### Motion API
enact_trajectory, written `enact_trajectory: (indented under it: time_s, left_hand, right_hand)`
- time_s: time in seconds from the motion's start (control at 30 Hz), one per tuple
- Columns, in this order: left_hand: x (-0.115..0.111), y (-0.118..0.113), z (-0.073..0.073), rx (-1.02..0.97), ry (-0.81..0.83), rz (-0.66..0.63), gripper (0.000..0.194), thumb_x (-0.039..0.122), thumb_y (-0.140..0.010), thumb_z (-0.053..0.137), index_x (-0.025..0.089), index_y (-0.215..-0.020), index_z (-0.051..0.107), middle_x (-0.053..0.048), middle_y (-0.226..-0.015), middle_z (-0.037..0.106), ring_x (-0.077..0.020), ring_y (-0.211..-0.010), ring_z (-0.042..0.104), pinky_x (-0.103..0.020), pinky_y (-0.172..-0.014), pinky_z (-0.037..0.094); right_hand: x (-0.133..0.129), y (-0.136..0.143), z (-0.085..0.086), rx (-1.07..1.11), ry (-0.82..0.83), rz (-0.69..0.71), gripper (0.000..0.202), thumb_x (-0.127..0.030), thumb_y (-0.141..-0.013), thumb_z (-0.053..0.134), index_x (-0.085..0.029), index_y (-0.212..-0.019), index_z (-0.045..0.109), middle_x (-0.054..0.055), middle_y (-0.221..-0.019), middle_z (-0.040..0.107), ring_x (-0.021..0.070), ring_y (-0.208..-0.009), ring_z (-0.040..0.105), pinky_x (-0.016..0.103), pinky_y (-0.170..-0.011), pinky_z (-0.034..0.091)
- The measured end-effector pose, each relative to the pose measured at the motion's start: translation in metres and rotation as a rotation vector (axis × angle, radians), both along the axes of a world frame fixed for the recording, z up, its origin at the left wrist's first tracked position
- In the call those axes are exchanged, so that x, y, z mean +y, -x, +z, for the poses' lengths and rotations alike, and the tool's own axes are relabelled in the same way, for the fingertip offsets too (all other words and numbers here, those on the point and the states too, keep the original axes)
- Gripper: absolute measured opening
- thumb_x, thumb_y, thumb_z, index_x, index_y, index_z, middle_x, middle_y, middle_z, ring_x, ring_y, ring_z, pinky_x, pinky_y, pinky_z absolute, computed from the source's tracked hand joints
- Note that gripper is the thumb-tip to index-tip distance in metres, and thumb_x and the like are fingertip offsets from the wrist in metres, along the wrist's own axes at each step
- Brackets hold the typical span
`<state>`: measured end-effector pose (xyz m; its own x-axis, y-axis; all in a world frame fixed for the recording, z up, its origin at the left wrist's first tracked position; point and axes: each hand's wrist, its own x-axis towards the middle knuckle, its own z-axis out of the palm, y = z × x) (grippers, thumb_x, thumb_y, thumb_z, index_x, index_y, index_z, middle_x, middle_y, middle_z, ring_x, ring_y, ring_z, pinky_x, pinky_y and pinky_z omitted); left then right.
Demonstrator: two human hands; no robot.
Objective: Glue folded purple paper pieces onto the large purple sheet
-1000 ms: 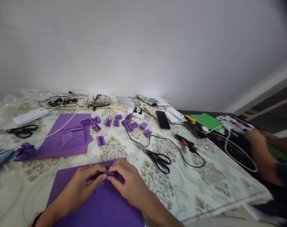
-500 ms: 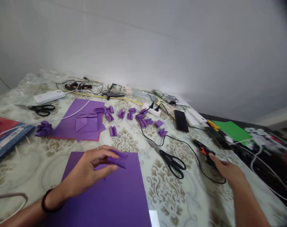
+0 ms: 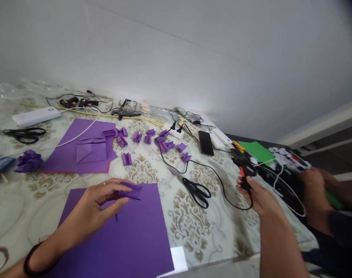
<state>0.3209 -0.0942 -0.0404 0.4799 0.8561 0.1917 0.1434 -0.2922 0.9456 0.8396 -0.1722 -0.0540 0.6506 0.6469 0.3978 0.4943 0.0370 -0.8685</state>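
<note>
The left hand pinches folded paper, perhaps to hold it shut, and the right hand grips a glue gun at right.

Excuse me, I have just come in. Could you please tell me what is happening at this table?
A person is working with folded paper. The left hand pinches a folded purple piece above a large purple sheet, and the right hand grips a black glue gun. Black scissors lie between the two hands, and more small folded pieces are scattered beyond them. At the right, another person's hands are also in view.
</note>
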Motion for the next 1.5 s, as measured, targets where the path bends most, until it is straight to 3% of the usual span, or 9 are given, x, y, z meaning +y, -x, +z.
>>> enact_trajectory:
  time_s: [0.2,0.33,0.5,0.63,0.77,1.0,1.23,1.37,1.5]
  left_hand:
    - [-0.001,0.0,-0.002,0.001,0.001,0.005,0.014,0.035,-0.091,0.075,0.035,-0.102,0.082,-0.005,-0.115,0.08,-0.0293,-0.107,0.078,-0.038,-0.09,0.069]
    - [-0.001,0.001,-0.003,0.0,0.011,0.019,0.015,0.034,-0.091,0.075,0.031,-0.104,0.079,-0.006,-0.117,0.079,-0.0276,-0.106,0.078,-0.036,-0.088,0.068]
    - [-0.005,0.0,-0.003,-0.115,0.143,0.041,0.012,0.028,-0.092,0.074,0.023,-0.101,0.068,-0.007,-0.11,0.08,-0.0204,-0.091,0.079,-0.03,-0.082,0.066]
    - [-0.007,0.0,0.004,-0.192,0.19,0.025,0.017,0.023,-0.09,0.077,0.019,-0.093,0.062,-0.013,-0.129,0.075,-0.0203,-0.099,0.078,-0.03,-0.091,0.064]
    - [-0.006,0.002,0.007,-0.192,0.165,0.02,0.013,0.02,-0.091,0.076,0.019,-0.092,0.063,-0.013,-0.134,0.074,-0.021,-0.105,0.078,-0.029,-0.091,0.064]
    - [-0.005,0.006,0.007,0.076,-0.197,0.035,0.022,0.002,-0.087,0.065,0.024,-0.091,0.065,-0.004,-0.14,0.072,-0.0246,-0.122,0.073,-0.032,-0.092,0.061]
    - [-0.006,0.004,0.014,0.13,-0.289,0.003,0.016,0.019,-0.091,0.078,0.024,-0.1,0.065,-0.009,-0.142,0.07,-0.0239,-0.114,0.077,-0.035,-0.098,0.06]
    - [-0.008,0.004,0.014,0.136,-0.304,-0.007,0.018,0.018,-0.093,0.076,0.025,-0.105,0.064,-0.009,-0.144,0.069,-0.0232,-0.112,0.078,-0.033,-0.093,0.061]
    - [-0.009,0.004,0.01,0.078,-0.295,-0.011,0.021,0.014,-0.092,0.075,0.025,-0.105,0.061,-0.009,-0.14,0.072,-0.0243,-0.118,0.076,-0.032,-0.094,0.063]
  right_hand:
    - [-0.001,0.022,0.028,0.317,0.024,0.019,0.047,-0.056,-0.053,0.093,-0.028,-0.071,0.06,0.006,-0.079,0.059,0.0238,-0.064,0.059,0.047,-0.055,0.05]
    - [0.006,0.066,0.053,0.451,-0.027,0.058,0.044,-0.045,-0.051,0.097,-0.028,-0.072,0.061,0.007,-0.082,0.058,0.0192,-0.062,0.054,0.047,-0.059,0.045]
    - [0.02,0.151,0.068,0.475,0.098,0.506,0.039,-0.054,-0.064,0.093,-0.028,-0.072,0.065,-0.002,-0.062,0.039,0.0128,-0.05,0.034,0.038,-0.048,0.03]
    - [0.029,0.207,0.06,0.464,0.087,0.925,0.021,-0.047,-0.09,0.074,-0.027,-0.085,0.069,0.0,-0.072,0.044,0.0145,-0.059,0.043,0.03,-0.05,0.038]
    - [0.035,0.227,0.042,0.388,0.152,1.082,0.029,-0.053,-0.096,0.069,-0.025,-0.089,0.069,0.002,-0.09,0.053,0.014,-0.068,0.056,0.029,-0.057,0.047]
    - [0.038,0.237,0.032,0.244,0.254,1.193,0.033,-0.053,-0.094,0.071,-0.022,-0.082,0.067,0.002,-0.081,0.056,0.0163,-0.068,0.058,0.029,-0.057,0.047]
    - [0.04,0.248,0.036,0.074,0.239,1.151,0.029,-0.047,-0.092,0.074,-0.023,-0.078,0.069,0.002,-0.074,0.062,0.0183,-0.068,0.061,0.031,-0.061,0.051]
    - [0.029,0.239,0.018,0.001,0.219,0.985,0.022,-0.043,-0.084,0.082,-0.026,-0.096,0.077,0.006,-0.093,0.075,0.0259,-0.085,0.074,0.038,-0.075,0.063]
    - [0.018,0.225,0.0,-0.081,0.24,0.913,0.042,-0.035,-0.078,0.089,-0.031,-0.117,0.076,0.007,-0.114,0.079,0.0293,-0.101,0.078,0.04,-0.086,0.066]
